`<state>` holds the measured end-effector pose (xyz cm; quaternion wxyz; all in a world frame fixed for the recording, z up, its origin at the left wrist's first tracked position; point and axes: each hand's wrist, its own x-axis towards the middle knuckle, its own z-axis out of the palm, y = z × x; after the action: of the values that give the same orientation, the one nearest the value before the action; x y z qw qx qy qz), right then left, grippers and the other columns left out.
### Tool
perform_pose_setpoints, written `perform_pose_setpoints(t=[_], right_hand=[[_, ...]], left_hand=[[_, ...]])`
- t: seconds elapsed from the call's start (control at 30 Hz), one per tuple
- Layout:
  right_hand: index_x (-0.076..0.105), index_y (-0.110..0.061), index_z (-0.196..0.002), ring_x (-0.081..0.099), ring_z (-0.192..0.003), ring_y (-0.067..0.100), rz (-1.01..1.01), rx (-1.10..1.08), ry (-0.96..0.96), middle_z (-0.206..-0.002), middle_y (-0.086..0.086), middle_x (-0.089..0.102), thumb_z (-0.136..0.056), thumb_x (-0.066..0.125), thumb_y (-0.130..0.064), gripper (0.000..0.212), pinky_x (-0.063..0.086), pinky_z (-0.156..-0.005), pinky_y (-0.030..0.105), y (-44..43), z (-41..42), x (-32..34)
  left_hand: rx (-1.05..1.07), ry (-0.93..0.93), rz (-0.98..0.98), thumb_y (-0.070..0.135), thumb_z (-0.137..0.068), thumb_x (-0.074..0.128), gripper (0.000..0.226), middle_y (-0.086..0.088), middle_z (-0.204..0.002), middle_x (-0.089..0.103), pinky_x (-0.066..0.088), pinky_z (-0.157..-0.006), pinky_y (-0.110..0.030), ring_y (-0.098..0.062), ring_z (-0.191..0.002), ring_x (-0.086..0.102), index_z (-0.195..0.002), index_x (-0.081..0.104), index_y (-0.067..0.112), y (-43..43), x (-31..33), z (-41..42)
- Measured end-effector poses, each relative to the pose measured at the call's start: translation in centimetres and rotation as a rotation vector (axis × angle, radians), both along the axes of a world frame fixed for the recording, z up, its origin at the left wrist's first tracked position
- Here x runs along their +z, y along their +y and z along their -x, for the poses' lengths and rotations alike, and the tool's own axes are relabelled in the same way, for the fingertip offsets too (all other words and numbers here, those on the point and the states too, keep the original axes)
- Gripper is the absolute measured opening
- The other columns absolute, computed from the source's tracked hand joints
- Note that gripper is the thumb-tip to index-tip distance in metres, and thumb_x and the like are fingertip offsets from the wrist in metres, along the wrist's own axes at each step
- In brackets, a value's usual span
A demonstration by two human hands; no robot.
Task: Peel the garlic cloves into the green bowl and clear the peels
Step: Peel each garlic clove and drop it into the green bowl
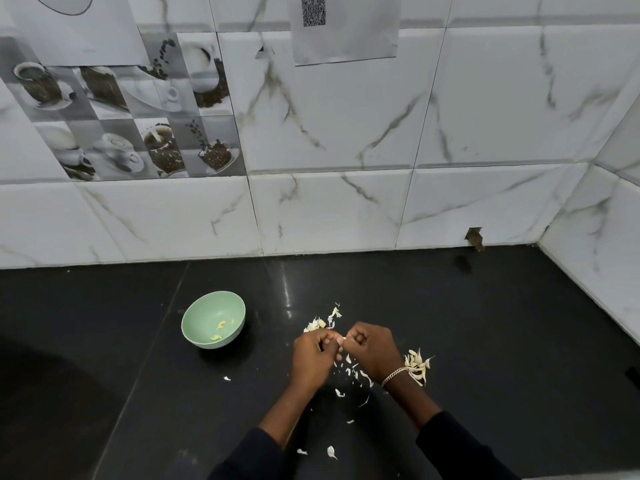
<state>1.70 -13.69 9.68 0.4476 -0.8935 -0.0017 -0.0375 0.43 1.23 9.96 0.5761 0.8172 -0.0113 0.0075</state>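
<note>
The green bowl (213, 319) stands on the black counter (485, 323), left of my hands, with a few peeled yellowish cloves inside. My left hand (313, 356) and my right hand (372, 349) meet above the counter, fingers curled, both pinching one small garlic clove (343, 340) between them. White garlic peels (353, 370) lie scattered under and around my hands. A heap of garlic cloves and skins (417, 365) lies just right of my right wrist. Another small pile of peels (320, 322) sits just beyond my hands.
A marble-tiled wall (346, 209) rises behind the counter and turns the corner at the right. Stray peel bits (331, 452) lie near the counter's front edge between my sleeves.
</note>
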Motion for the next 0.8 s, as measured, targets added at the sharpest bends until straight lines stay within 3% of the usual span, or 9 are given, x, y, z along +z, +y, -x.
perform_pose_setpoints(t=[0.23,0.4,0.6,0.8], right_hand=[[0.065,-0.015,-0.064,0.049,-0.050,0.000,-0.010,0.025,0.014,-0.054,-0.009,0.057,-0.078,0.076,-0.019,0.018,0.038,-0.052,0.013,0.03,0.48,0.24],[0.069,-0.007,-0.069,0.052,-0.045,0.004,-0.158,0.029,0.077,-0.051,-0.004,0.062,-0.080,0.069,-0.009,0.011,0.042,-0.050,0.021,-0.39,0.51,0.12],[0.068,0.004,-0.076,0.053,-0.041,0.010,-0.313,0.030,0.138,-0.049,-0.001,0.060,-0.085,0.065,-0.001,0.011,0.040,-0.042,0.019,-0.55,0.22,0.24],[0.067,0.001,-0.071,0.053,-0.041,0.011,-0.357,0.017,0.157,-0.050,0.000,0.060,-0.087,0.061,-0.001,0.017,0.040,-0.041,0.020,-0.72,-0.12,0.00]], left_hand=[[0.010,0.069,-0.005,0.002,-0.091,0.063,0.019,-0.002,-0.060,0.070,0.048,-0.058,-0.015,-0.005,-0.053,0.063,-0.076,0.073,0.008,-0.23,-0.45,-0.35],[0.006,0.259,0.275,-0.002,-0.095,0.061,0.018,-0.006,-0.064,0.068,0.047,-0.052,-0.019,-0.015,-0.055,0.060,-0.079,0.069,0.002,-0.45,-0.55,-0.65],[-0.007,0.517,0.555,-0.006,-0.098,0.050,0.026,-0.007,-0.069,0.064,0.048,-0.050,-0.016,-0.009,-0.055,0.058,-0.083,0.067,0.005,-0.52,-0.30,-0.72],[-0.015,0.492,0.549,0.004,-0.098,0.060,0.012,-0.010,-0.075,0.069,0.049,-0.053,-0.017,-0.009,-0.058,0.059,-0.092,0.071,0.002,-0.72,-0.57,-0.82]])
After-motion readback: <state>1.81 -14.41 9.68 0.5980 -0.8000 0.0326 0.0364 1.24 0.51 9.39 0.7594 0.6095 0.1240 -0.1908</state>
